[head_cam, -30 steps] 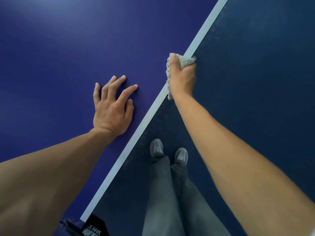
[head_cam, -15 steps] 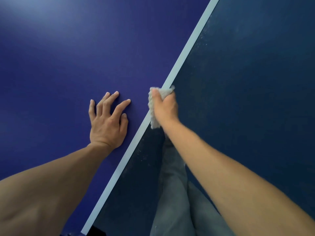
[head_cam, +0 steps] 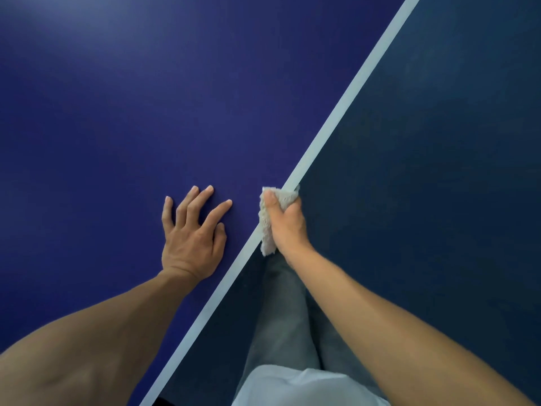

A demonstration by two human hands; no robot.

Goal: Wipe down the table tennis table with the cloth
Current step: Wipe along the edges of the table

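The blue table tennis table (head_cam: 146, 112) fills the left and upper part of the view, and its white edge line (head_cam: 345, 112) runs diagonally from lower left to upper right. My right hand (head_cam: 288, 225) grips a small grey-white cloth (head_cam: 268, 227) folded over the table's edge, thumb on top, fingers curled round the side. My left hand (head_cam: 193, 232) rests flat on the table top with fingers spread, a short way left of the cloth.
To the right of the edge lies a dark blue speckled floor (head_cam: 439, 200). My own grey trouser legs (head_cam: 281, 317) and pale shirt hem (head_cam: 301, 385) stand close against the table's side.
My right hand has slid the cloth along the edge line towards me. My left hand has kept its flat place on the table. My feet have gone out of view.
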